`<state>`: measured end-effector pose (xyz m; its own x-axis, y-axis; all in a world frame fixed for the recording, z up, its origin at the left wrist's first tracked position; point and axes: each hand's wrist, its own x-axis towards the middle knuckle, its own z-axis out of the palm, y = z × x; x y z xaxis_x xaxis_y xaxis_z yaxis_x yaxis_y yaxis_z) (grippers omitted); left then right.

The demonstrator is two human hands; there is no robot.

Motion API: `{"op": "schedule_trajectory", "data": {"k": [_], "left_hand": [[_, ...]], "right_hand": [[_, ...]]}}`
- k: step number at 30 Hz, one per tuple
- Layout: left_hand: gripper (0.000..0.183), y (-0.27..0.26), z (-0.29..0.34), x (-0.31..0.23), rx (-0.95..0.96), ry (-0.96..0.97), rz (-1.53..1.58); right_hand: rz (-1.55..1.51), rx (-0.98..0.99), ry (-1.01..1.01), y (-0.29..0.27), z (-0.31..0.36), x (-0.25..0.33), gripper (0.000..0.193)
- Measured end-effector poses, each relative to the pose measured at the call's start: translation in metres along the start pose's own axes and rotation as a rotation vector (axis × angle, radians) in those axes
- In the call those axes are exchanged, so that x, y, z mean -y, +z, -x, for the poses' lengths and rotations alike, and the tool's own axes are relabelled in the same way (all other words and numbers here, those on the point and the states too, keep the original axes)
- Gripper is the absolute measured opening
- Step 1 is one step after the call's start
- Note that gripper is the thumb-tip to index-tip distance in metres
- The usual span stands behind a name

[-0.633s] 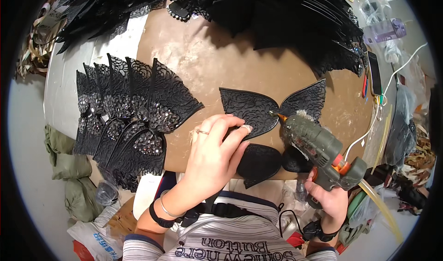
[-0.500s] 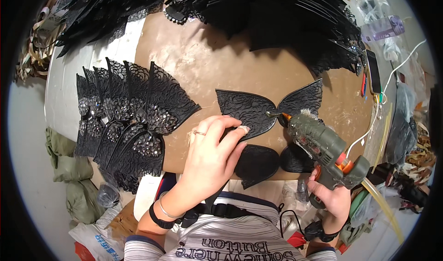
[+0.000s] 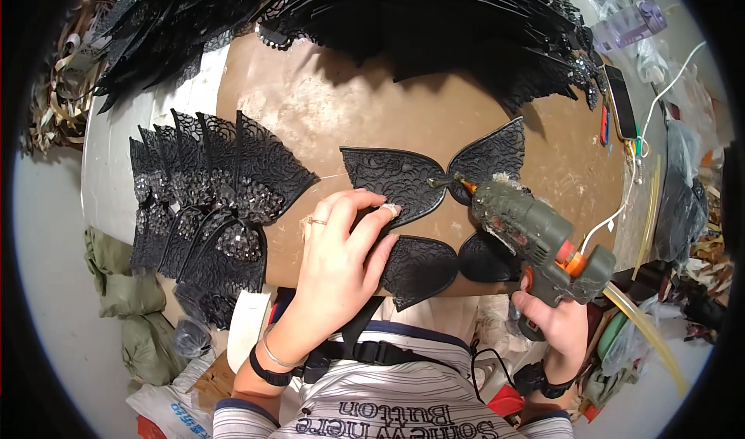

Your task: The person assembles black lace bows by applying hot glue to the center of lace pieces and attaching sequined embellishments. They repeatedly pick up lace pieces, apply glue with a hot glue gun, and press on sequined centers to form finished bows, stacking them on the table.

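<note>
Diagonally set right of centre, green glue gun [image 3: 518, 220] clasped in right hand [image 3: 557, 326], nozzle [image 3: 469, 185] toward upper left, body hiding part of black lace panels [image 3: 392, 176], left hand [image 3: 341, 245] apart, fingertips on lace, grip hard to tell, sequined pieces [image 3: 213, 198] fanned at left, dark stack [image 3: 434, 35] along top

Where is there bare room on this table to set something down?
In the middle, between the black pile, the beaded pieces and the plain lace pieces; also a patch between the glue gun and phone. Crowded: around the left hand and right hand, near the front edge.
</note>
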<state>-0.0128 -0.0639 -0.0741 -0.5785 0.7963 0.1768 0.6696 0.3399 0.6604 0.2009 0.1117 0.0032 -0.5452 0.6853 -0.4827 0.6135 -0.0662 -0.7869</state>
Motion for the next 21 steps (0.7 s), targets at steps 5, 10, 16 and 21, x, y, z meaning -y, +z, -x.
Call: {"op": "schedule_trajectory", "data": {"k": [5, 10, 16, 21], "left_hand": [[0.037, -0.005, 0.004, -0.006, 0.005, -0.015, 0.03], [0.037, -0.025, 0.021, -0.024, 0.121, 0.047, 0.04], [0.025, -0.008, 0.037, -0.021, 0.119, 0.047, -0.014], [0.022, -0.006, 0.037, -0.028, 0.089, 0.076, -0.091]], "right_hand": [[-0.395, 0.044, -0.107, 0.0, 0.011, -0.015, 0.041], [-0.376, 0.157, -0.182, -0.03, 0.04, -0.036, 0.064], [-0.24, 0.192, -0.045, -0.019, 0.069, -0.036, 0.035], [0.063, 0.221, -0.007, -0.015, 0.068, -0.049, 0.043]]}}
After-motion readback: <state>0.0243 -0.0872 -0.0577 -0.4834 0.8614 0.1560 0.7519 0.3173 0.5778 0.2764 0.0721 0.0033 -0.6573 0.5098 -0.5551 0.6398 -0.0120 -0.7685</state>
